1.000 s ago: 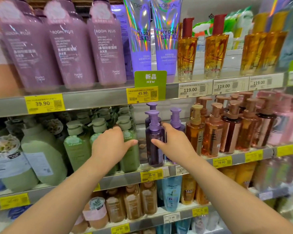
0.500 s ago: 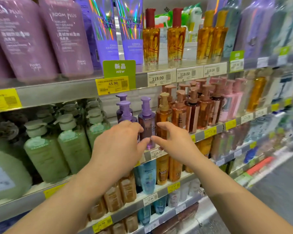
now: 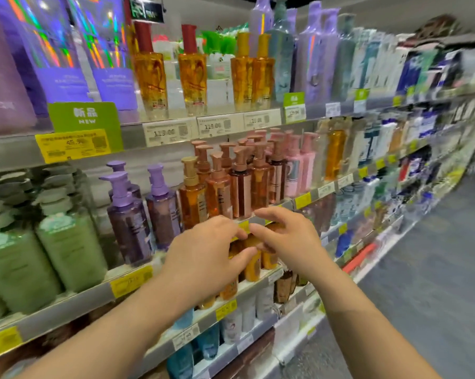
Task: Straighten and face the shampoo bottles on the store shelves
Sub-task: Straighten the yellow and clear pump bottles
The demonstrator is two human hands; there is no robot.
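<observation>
Purple pump bottles (image 3: 128,214) stand on the middle shelf (image 3: 75,302), with amber and copper pump bottles (image 3: 220,187) to their right and pink ones (image 3: 299,165) beyond. My left hand (image 3: 206,255) and my right hand (image 3: 285,236) hover side by side in front of the shelf edge below the copper bottles, fingers loosely curled toward each other. Neither hand holds a bottle. They cover part of the amber bottles (image 3: 254,265) on the shelf beneath.
Green pump bottles (image 3: 67,236) fill the shelf's left end. The upper shelf carries golden oil bottles (image 3: 151,75), lilac tubes and a green NEW tag (image 3: 84,119). More shelves of blurred products run off to the right beside a grey aisle floor (image 3: 436,255).
Both hands have left the purple bottles and drifted right, now in front of the copper ones. The view has swung right along the aisle.
</observation>
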